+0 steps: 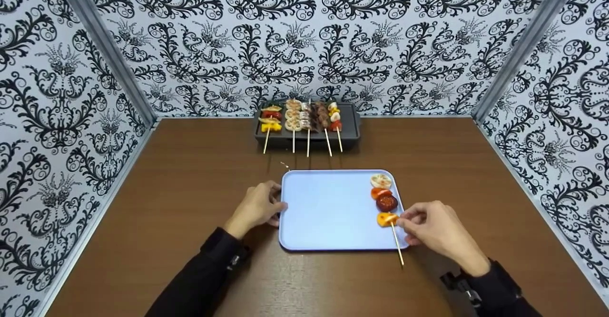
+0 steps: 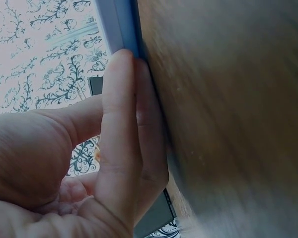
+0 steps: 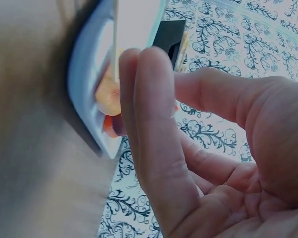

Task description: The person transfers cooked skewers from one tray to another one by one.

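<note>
A pale blue tray (image 1: 333, 207) lies on the table. My left hand (image 1: 257, 205) holds its left rim, the thumb at the top edge and the other fingers along the outer side. On the tray's right side lies a skewer (image 1: 387, 203) with a pale slice at the far end, red and dark red pieces, and an orange piece nearest me. Its wooden stick sticks out over the near edge. Thumb and index finger of my right hand (image 1: 435, 226) pinch it at the orange piece; in the right wrist view, the fingers (image 3: 156, 99) hide the exact contact.
Behind the tray stands a dark grill plate (image 1: 349, 117) with several skewers, sticks pointing toward me. The brown table (image 1: 200, 155) is enclosed at the back and sides by patterned walls (image 1: 295, 45).
</note>
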Motion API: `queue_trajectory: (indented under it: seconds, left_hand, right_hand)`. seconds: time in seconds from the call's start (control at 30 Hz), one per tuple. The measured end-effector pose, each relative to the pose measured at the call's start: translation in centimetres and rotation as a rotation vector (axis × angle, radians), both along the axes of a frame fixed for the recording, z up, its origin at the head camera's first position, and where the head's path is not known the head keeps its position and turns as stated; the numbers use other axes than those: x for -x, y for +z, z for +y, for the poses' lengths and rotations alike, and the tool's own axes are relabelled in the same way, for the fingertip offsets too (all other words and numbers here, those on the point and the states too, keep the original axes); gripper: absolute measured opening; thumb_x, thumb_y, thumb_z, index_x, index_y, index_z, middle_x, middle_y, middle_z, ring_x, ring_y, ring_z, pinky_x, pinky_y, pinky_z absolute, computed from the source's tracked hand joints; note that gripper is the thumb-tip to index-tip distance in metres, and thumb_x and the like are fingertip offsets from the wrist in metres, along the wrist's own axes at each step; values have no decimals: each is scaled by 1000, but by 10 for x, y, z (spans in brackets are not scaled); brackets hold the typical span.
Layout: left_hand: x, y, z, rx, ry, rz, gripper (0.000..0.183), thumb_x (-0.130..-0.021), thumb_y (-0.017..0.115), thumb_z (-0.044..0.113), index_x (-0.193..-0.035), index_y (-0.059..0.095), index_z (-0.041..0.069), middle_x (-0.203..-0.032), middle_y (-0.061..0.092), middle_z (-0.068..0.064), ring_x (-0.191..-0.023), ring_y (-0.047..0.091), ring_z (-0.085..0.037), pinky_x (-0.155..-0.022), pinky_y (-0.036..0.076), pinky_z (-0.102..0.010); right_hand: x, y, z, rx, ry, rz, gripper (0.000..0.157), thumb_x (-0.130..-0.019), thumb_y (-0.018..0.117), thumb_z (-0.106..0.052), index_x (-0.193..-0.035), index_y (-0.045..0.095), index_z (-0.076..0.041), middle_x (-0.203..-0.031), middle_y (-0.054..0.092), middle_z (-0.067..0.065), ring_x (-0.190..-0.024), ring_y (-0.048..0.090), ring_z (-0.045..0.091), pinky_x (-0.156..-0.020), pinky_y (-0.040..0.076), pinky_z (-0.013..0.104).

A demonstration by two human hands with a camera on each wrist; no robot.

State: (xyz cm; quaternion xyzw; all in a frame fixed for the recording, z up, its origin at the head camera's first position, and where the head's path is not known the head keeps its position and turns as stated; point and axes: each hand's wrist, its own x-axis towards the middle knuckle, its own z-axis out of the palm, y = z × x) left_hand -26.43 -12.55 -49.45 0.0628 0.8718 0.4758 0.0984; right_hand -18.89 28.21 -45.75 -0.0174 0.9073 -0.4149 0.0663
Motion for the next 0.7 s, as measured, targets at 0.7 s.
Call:
queue_trajectory:
  seconds: [0.7]
  left_hand:
    - [0,2,0,-12,-4,-22,48,-88,72,8,-133,55,-1,-88,68,-16,-54,70,-21,-50,65,-35]
  right_hand:
    - [37,28,-14,-159,20,271,28,-88,77,-35,-110,70,-20,-97,75,-2,-82,71,13,-69,63,22]
